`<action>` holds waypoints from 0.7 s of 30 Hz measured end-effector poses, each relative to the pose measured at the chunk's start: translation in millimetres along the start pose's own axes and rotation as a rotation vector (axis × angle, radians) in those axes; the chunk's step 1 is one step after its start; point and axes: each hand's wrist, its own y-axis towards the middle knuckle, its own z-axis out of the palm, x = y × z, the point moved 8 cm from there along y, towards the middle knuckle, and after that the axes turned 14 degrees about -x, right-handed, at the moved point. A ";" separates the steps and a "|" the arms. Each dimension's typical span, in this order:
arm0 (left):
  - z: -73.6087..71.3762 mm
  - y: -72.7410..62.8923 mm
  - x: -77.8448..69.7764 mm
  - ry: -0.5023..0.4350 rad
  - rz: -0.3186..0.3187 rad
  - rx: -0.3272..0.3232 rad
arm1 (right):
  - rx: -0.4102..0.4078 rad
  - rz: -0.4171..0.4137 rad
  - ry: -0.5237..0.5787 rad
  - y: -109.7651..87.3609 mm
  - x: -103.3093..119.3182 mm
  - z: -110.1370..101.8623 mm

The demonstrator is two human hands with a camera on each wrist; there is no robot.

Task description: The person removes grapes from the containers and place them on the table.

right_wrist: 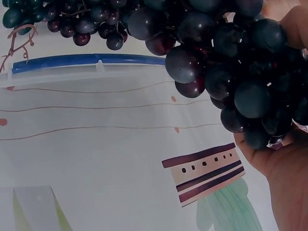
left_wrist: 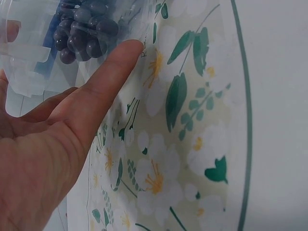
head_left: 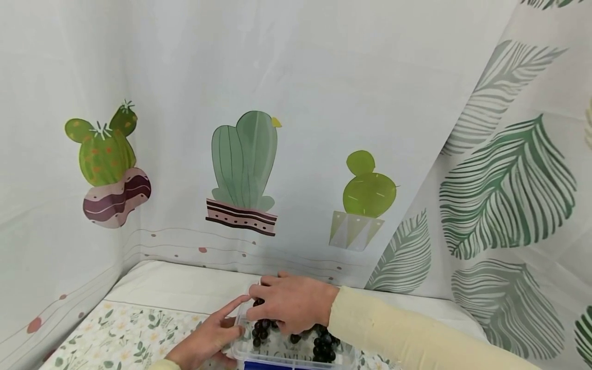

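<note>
A clear plastic container (head_left: 287,349) with dark grapes inside stands on the table in front of me. At its left end, my left hand (head_left: 208,336) holds the wall, thumb by the rim and index finger reaching along the outside. The left wrist view shows that hand (left_wrist: 62,125) beside the see-through wall, grapes behind it. My right hand (head_left: 296,303) is over the container, palm down. In the right wrist view, a bunch of dark grapes (right_wrist: 252,98) lies against the fingers (right_wrist: 296,26) and palm, gripped by that hand. Its fingertips are mostly hidden.
Blue strips edge the container, one (head_left: 268,366) on the near side and another (right_wrist: 96,60) in the right wrist view. More grapes (head_left: 325,347) lie at its right end. Below is a floral tablecloth (head_left: 134,329); behind, a white curtain (head_left: 176,103) with printed cacti.
</note>
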 end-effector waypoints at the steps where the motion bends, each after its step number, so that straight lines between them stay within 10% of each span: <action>1: 0.0 -0.1 0.1 -0.005 -0.002 0.001 | -0.001 -0.001 -0.006 -0.1 -0.1 -0.5; 21: -1.3 2.4 1.7 -0.018 0.004 0.009 | 0.002 0.001 -0.033 1.2 -3.8 -11.8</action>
